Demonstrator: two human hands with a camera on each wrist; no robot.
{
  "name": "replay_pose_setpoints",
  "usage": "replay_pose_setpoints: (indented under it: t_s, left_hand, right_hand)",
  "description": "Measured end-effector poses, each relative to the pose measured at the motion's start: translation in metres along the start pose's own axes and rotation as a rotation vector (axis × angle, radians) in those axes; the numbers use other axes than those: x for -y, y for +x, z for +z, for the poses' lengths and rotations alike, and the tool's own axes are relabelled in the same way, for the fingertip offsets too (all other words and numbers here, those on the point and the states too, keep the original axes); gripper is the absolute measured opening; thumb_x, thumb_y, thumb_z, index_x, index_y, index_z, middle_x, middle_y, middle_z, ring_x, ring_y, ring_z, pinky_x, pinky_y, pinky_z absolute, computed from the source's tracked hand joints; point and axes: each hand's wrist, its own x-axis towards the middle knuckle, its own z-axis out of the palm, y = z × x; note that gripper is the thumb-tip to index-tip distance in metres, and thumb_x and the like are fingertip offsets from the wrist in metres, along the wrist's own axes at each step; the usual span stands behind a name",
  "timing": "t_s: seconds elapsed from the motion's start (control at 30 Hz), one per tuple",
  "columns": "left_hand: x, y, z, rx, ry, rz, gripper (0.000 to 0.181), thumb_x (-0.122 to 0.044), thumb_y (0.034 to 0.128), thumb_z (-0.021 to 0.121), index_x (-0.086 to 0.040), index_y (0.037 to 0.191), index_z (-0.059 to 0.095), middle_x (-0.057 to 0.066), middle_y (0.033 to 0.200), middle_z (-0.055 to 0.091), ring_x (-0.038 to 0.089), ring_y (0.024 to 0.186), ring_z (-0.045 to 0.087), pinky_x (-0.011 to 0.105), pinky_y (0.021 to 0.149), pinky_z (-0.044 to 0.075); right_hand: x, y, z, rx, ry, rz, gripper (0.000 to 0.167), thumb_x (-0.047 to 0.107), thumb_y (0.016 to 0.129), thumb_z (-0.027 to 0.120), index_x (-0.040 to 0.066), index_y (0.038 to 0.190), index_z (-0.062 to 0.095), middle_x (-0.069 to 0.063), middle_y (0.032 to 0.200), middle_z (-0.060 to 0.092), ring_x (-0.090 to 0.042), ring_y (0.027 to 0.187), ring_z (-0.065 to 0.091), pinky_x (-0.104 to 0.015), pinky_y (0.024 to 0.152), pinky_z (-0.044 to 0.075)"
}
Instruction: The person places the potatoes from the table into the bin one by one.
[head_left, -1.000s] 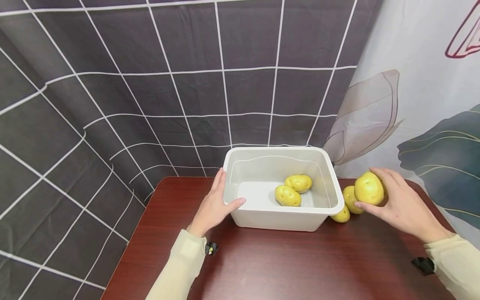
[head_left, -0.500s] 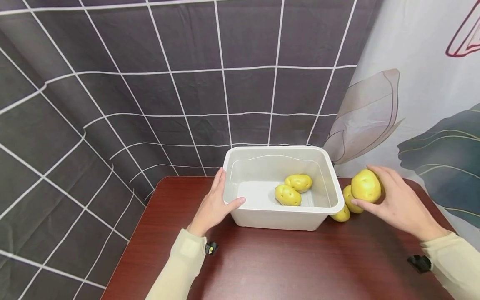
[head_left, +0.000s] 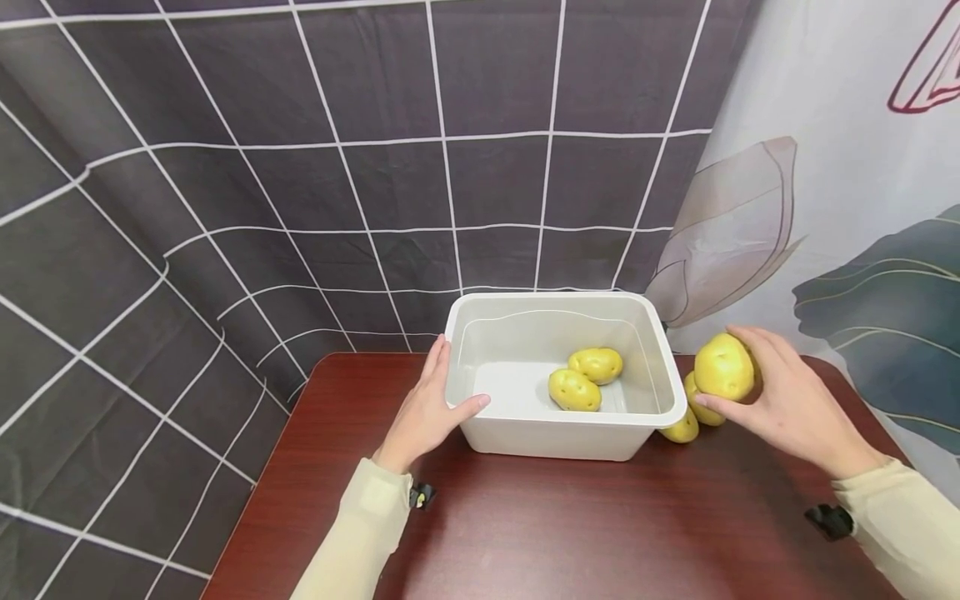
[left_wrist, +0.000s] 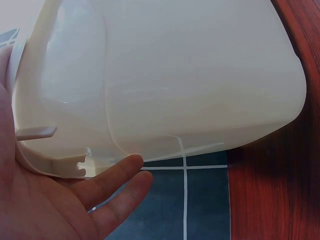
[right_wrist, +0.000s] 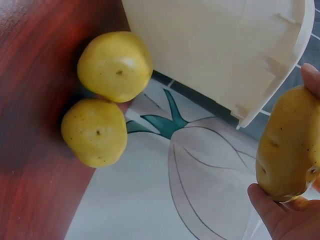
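Note:
A white plastic bin [head_left: 547, 437] stands on the table with two yellow potatoes [head_left: 575, 390] on its floor. My left hand [head_left: 423, 417] rests against the bin's left end, thumb across the rim at the front corner. In the left wrist view its visible fingers [left_wrist: 117, 175] lie fairly straight along the outer wall. To the right of the bin, my right hand [head_left: 795, 400] grips a potato [head_left: 723, 367] between thumb and fingers, held up off the table. Below it, two more potatoes [right_wrist: 115, 66] sit side by side on the table, partly hidden in the head view.
The reddish-brown wooden table [head_left: 570, 533] has rounded far corners. A dark curtain with a white grid [head_left: 390, 183] hangs behind and to the left. A pale curtain with leaf prints [head_left: 750, 225] hangs at the right, close behind the potatoes.
My right hand has moved slightly left with its potato, closer to the bin's right rim. The left hand, bin and other potatoes stay where they were.

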Motion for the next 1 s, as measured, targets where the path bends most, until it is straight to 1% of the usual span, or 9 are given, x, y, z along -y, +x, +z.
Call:
replay_pose_setpoints:
  t_s: [0.07,0.13,0.23,0.3,0.37,0.47,0.63,0.83,1.0]
  left_hand:
    - [0.000,0.000,0.000,0.000,-0.001,-0.001,0.108,-0.068,0.0860,0.065,-0.009,0.162,0.014,-0.010,0.168,0.004,0.023,0.146,0.034,0.049,0.113,0.035]
    - [0.000,0.000,0.000,0.001,-0.003,-0.004,0.108,-0.068,0.0859,0.065,-0.010,0.162,0.014,-0.010,0.168,0.004,0.023,0.146,0.035,0.049,0.112,0.036]
    - [0.000,-0.001,0.000,0.001,-0.004,-0.005,0.108,-0.068,0.0859,0.065,-0.010,0.162,0.014,-0.011,0.168,0.004,0.023,0.145,0.035,0.049,0.112,0.036]
    - [0.000,-0.001,0.001,0.001,-0.002,-0.006,0.108,-0.068,0.0860,0.065,-0.010,0.162,0.014,-0.011,0.168,0.004,0.023,0.146,0.035,0.049,0.112,0.036]
    - [0.000,-0.001,0.001,0.001,-0.001,-0.006,0.108,-0.068,0.0860,0.065,-0.010,0.162,0.014,-0.011,0.168,0.004,0.023,0.146,0.034,0.049,0.112,0.036]
    - [0.000,-0.001,0.001,0.000,0.002,-0.007,0.108,-0.067,0.0860,0.065,-0.011,0.162,0.015,-0.011,0.168,0.004,0.023,0.146,0.035,0.049,0.112,0.036]
    - [0.000,-0.001,0.001,-0.001,0.001,-0.001,0.107,-0.067,0.0862,0.065,-0.010,0.162,0.015,-0.011,0.168,0.004,0.023,0.146,0.034,0.049,0.112,0.036]
    - [-0.001,-0.001,0.000,-0.004,0.004,-0.001,0.107,-0.066,0.0863,0.066,-0.010,0.162,0.015,-0.010,0.168,0.004,0.023,0.145,0.035,0.048,0.112,0.036]
    - [-0.002,-0.001,0.000,0.000,0.002,-0.009,0.107,-0.065,0.0865,0.066,-0.011,0.162,0.015,-0.011,0.168,0.004,0.024,0.145,0.036,0.049,0.112,0.036]
  right_hand:
    - [0.001,0.001,0.001,-0.004,0.006,-0.008,0.091,0.037,0.064,0.096,0.006,0.137,0.051,-0.019,0.128,0.052,-0.035,0.105,0.050,-0.038,0.071,0.042]
    - [0.002,0.002,0.002,-0.007,0.011,-0.015,0.091,0.037,0.064,0.096,0.006,0.137,0.051,-0.019,0.128,0.052,-0.034,0.106,0.050,-0.035,0.072,0.040]
    - [0.004,0.003,0.004,-0.009,0.017,-0.021,0.091,0.037,0.064,0.096,0.005,0.137,0.051,-0.019,0.128,0.052,-0.035,0.107,0.051,-0.037,0.073,0.041]
    - [0.006,0.005,0.005,-0.008,0.019,-0.021,0.092,0.037,0.064,0.095,0.005,0.138,0.050,-0.019,0.128,0.052,-0.035,0.107,0.051,-0.044,0.073,0.042]
    - [0.008,0.006,0.006,-0.006,0.023,-0.019,0.093,0.038,0.065,0.095,0.004,0.139,0.050,-0.020,0.128,0.052,-0.036,0.108,0.051,-0.047,0.073,0.043]
    - [0.010,0.007,0.006,-0.002,0.031,-0.017,0.094,0.038,0.065,0.095,0.004,0.139,0.049,-0.019,0.130,0.051,-0.036,0.109,0.050,-0.047,0.073,0.043]
    - [0.012,0.009,0.007,0.001,0.037,-0.018,0.092,0.037,0.065,0.095,0.005,0.139,0.050,-0.018,0.130,0.052,-0.034,0.109,0.050,-0.041,0.073,0.042]
    - [0.016,0.012,0.009,0.006,0.048,-0.014,0.092,0.037,0.066,0.095,0.005,0.139,0.050,-0.017,0.128,0.052,-0.033,0.109,0.049,-0.044,0.073,0.043]
    - [0.021,0.015,0.011,0.019,0.069,-0.008,0.094,0.035,0.066,0.095,0.003,0.141,0.048,-0.019,0.132,0.051,-0.034,0.111,0.049,-0.046,0.075,0.042]
